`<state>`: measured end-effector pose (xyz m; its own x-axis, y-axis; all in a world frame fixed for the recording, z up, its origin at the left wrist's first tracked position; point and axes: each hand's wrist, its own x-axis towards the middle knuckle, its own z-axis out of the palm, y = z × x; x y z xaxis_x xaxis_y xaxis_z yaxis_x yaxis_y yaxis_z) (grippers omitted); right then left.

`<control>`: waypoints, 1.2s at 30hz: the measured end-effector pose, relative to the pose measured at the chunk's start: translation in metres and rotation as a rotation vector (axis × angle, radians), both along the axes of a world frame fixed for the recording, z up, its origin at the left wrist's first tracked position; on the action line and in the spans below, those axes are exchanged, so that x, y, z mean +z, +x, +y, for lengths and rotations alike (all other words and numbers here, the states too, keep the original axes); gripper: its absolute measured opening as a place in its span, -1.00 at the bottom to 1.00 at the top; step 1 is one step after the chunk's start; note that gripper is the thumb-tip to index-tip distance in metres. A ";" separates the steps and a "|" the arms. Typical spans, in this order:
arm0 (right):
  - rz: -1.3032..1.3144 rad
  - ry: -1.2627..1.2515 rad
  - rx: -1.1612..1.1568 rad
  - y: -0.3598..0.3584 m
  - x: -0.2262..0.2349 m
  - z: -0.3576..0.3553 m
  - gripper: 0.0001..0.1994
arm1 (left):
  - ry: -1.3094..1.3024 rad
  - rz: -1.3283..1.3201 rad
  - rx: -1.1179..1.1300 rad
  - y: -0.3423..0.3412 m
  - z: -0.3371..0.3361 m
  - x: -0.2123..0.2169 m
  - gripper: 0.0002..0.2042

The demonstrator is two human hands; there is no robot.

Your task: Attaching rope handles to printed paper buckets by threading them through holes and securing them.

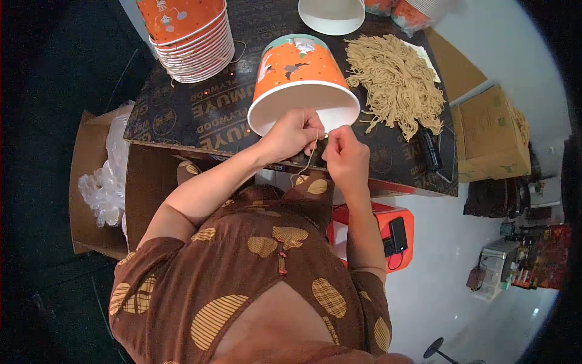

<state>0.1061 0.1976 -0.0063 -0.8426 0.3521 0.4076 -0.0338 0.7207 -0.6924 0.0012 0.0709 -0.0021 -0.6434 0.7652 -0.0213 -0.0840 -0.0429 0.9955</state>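
Dark printed plywood (200, 109) is serving as your worktop, propped over an open cardboard box of clear plastic bags (106, 182), with a pale floor spreading out to your right. You are leaning over the board's near edge in a brown patterned top, both forearms reaching forward. Your left hand (292, 134) is curling its fingers and pinching a thin tan string (310, 156) just at the white rim of an orange paper bucket (301, 82) lying on its side, mouth toward you. Your right hand (345, 155) is sitting just beside the left, fingers closed around the same string, which is trailing down below both hands toward your lap. Beyond your right fingertips, a loose heap of tan string pieces (397, 82) is lying on the board, with a small black device (429, 148) near its lower end. Farther past your left fingers, a stack of orange buckets (191, 39) is standing, and a white bucket mouth (331, 15) is showing at the board's far edge. Below your right wrist, an orange stool (388, 233) is carrying a dark phone. Cardboard cartons (491, 136) are resting well off to the right.
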 end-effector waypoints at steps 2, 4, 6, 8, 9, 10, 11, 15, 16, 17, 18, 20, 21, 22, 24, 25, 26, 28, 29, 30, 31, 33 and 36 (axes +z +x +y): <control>0.021 0.042 0.015 0.005 -0.002 -0.001 -0.95 | -0.025 0.006 0.010 -0.002 0.000 0.002 -0.93; 0.040 0.087 0.031 0.007 -0.002 -0.003 -0.93 | -0.048 0.010 0.021 -0.002 -0.001 0.004 -0.93; 0.157 0.250 0.079 0.008 -0.001 -0.006 -0.93 | -0.054 -0.001 0.021 -0.001 -0.003 0.005 -0.94; 0.161 0.258 0.092 0.010 0.003 -0.004 -0.91 | -0.058 0.033 0.021 -0.002 -0.002 0.001 -0.95; 0.164 0.267 0.106 0.010 0.004 -0.003 -0.90 | -0.060 0.067 0.023 -0.003 -0.002 -0.002 -0.96; 0.165 0.266 0.105 0.009 0.004 -0.003 -0.90 | -0.062 0.068 0.022 -0.003 -0.002 -0.004 -0.96; 0.220 0.223 0.070 0.006 0.004 -0.004 -0.90 | -0.057 0.100 0.025 -0.003 -0.002 -0.006 -0.96; 0.293 0.101 -0.001 -0.004 -0.002 -0.007 -0.89 | -0.017 0.146 0.023 -0.003 -0.001 -0.009 -0.94; 0.295 0.100 -0.001 -0.008 -0.004 -0.008 -0.89 | -0.019 0.148 0.024 -0.003 -0.002 -0.008 -0.94; 0.312 0.121 -0.018 -0.011 -0.007 -0.009 -0.89 | -0.017 0.166 0.024 -0.003 -0.002 -0.006 -0.94; 0.330 0.143 -0.035 -0.013 -0.008 -0.009 -0.89 | -0.015 0.183 0.024 -0.002 -0.002 -0.005 -0.93; 0.323 0.145 -0.042 -0.014 -0.011 -0.009 -0.88 | -0.024 0.260 0.042 -0.001 -0.002 -0.004 -0.92; 0.316 0.149 -0.050 -0.014 -0.012 -0.009 -0.88 | -0.032 0.335 0.059 0.000 -0.002 -0.004 -0.91; 0.315 0.149 -0.051 -0.014 -0.013 -0.009 -0.88 | -0.033 0.335 0.058 0.002 -0.002 -0.003 -0.91; 0.289 0.148 -0.038 -0.014 -0.014 -0.010 -0.87 | -0.087 0.504 0.121 0.007 -0.003 -0.001 -0.87; 0.289 0.148 -0.040 -0.014 -0.014 -0.010 -0.87 | -0.087 0.503 0.119 0.009 -0.001 -0.001 -0.87; 0.280 0.151 -0.048 -0.014 -0.014 -0.010 -0.87 | -0.046 0.694 0.198 0.012 0.001 -0.001 -0.90; 0.271 0.154 -0.056 -0.014 -0.013 -0.010 -0.88 | -0.004 0.884 0.278 0.015 0.001 0.000 -0.92; 0.245 0.149 -0.054 -0.013 -0.013 -0.010 -0.87 | -0.047 0.983 0.296 0.016 0.001 0.000 -0.93; 0.219 0.144 -0.053 -0.013 -0.013 -0.010 -0.86 | -0.092 1.082 0.313 0.016 0.000 0.001 -0.93; 0.218 0.143 -0.053 -0.013 -0.013 -0.009 -0.86 | -0.093 1.082 0.312 0.016 0.000 0.000 -0.93; 0.229 0.170 -0.047 -0.013 -0.014 -0.009 -0.81 | -0.118 1.162 0.342 0.014 0.000 -0.005 -0.93; 0.191 0.150 -0.031 -0.012 -0.015 -0.008 -0.73 | -0.079 1.111 0.310 0.010 0.000 -0.009 -0.92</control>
<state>0.0939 0.1900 -0.0210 -0.7349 0.2999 0.6082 -0.1304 0.8177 -0.5607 0.0111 0.0709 -0.0113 -0.4972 0.5934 0.6330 0.8428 0.1570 0.5147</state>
